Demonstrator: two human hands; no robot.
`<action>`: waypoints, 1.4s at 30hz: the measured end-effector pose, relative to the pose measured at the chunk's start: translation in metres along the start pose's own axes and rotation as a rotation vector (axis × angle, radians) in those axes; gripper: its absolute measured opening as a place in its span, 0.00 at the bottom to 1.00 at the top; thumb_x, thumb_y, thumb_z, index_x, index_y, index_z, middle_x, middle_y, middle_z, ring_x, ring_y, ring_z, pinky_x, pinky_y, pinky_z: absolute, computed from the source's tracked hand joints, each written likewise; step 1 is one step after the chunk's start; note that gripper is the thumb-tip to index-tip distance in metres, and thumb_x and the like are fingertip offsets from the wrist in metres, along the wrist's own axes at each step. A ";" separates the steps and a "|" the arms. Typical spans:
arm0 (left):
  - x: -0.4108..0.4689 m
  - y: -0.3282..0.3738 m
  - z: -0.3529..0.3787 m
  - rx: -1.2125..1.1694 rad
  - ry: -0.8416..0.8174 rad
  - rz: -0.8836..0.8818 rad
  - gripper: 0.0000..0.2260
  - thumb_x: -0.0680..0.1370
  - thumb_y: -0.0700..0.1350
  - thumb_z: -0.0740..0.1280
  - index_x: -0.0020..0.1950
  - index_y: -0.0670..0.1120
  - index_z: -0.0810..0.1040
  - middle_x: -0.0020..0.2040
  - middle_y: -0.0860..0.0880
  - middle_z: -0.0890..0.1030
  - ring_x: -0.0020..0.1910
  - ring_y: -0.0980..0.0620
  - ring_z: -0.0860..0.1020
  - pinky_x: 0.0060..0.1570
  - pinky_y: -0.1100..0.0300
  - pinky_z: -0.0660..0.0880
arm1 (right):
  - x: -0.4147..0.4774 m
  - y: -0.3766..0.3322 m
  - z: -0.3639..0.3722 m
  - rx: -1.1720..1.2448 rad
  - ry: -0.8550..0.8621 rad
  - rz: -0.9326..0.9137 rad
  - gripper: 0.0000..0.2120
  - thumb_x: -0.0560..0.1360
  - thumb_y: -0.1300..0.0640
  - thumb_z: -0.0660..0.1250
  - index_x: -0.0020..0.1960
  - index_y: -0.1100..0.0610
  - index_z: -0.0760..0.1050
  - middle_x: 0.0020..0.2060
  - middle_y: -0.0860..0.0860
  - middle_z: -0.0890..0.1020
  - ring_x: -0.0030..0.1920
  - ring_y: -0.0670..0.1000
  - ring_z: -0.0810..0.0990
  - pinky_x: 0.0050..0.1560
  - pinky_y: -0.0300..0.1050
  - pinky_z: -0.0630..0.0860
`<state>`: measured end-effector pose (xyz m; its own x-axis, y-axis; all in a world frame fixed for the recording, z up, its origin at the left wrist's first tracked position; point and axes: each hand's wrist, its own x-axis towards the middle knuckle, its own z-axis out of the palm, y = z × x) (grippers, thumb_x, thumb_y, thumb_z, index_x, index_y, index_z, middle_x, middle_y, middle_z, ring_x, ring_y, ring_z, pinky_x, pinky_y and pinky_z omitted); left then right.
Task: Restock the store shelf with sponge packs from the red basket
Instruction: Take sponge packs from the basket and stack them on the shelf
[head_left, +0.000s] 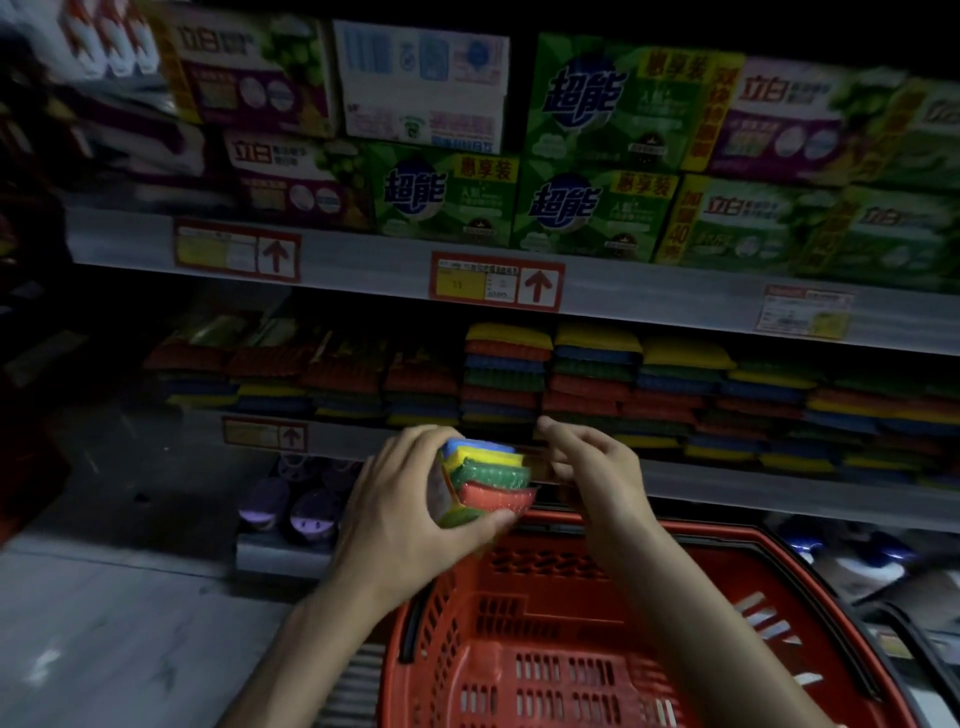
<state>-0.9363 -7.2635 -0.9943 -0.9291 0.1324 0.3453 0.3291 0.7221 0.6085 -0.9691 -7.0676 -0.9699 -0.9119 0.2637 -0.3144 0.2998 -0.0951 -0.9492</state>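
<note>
My left hand (402, 512) grips a sponge pack (488, 475) with blue, yellow, green and red layers, held above the far rim of the red basket (519, 649). Just right of the pack, my right hand (592, 467) hovers with its fingers loosely curled; whether it touches the pack I cannot tell. What shows of the basket's floor is bare. Behind the hands, the shelf (727, 483) holds stacked multicoloured sponge packs (587, 384) in several rows.
An upper shelf (363, 254) with red price tags carries green and purple detergent boxes (597, 135). Purple-capped items (291, 509) stand on the lowest shelf at the left. Grey floor lies at the lower left.
</note>
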 end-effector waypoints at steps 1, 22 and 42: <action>-0.003 0.000 -0.003 -0.116 -0.004 -0.075 0.34 0.66 0.74 0.71 0.67 0.59 0.72 0.61 0.63 0.76 0.61 0.62 0.76 0.59 0.61 0.74 | -0.003 0.003 -0.002 -0.024 -0.025 -0.009 0.09 0.74 0.49 0.77 0.47 0.55 0.86 0.33 0.45 0.82 0.43 0.51 0.80 0.53 0.51 0.77; -0.027 -0.021 -0.029 -1.270 0.272 -0.706 0.24 0.70 0.52 0.75 0.65 0.46 0.82 0.58 0.42 0.86 0.59 0.42 0.84 0.44 0.51 0.82 | -0.051 0.027 0.027 -0.178 -0.487 -0.017 0.31 0.64 0.43 0.83 0.63 0.46 0.78 0.57 0.47 0.86 0.57 0.48 0.86 0.52 0.52 0.84; -0.015 -0.034 -0.051 -1.244 0.237 -0.547 0.22 0.72 0.46 0.73 0.66 0.44 0.80 0.58 0.42 0.86 0.59 0.44 0.84 0.60 0.50 0.78 | -0.029 -0.016 0.087 0.079 -0.178 -0.212 0.27 0.70 0.46 0.80 0.62 0.58 0.75 0.55 0.53 0.85 0.50 0.50 0.88 0.54 0.48 0.84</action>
<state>-0.9245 -7.3244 -0.9836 -0.9783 -0.1776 -0.1069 -0.0161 -0.4493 0.8932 -0.9721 -7.1575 -0.9447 -0.9889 0.1133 -0.0963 0.0811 -0.1318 -0.9880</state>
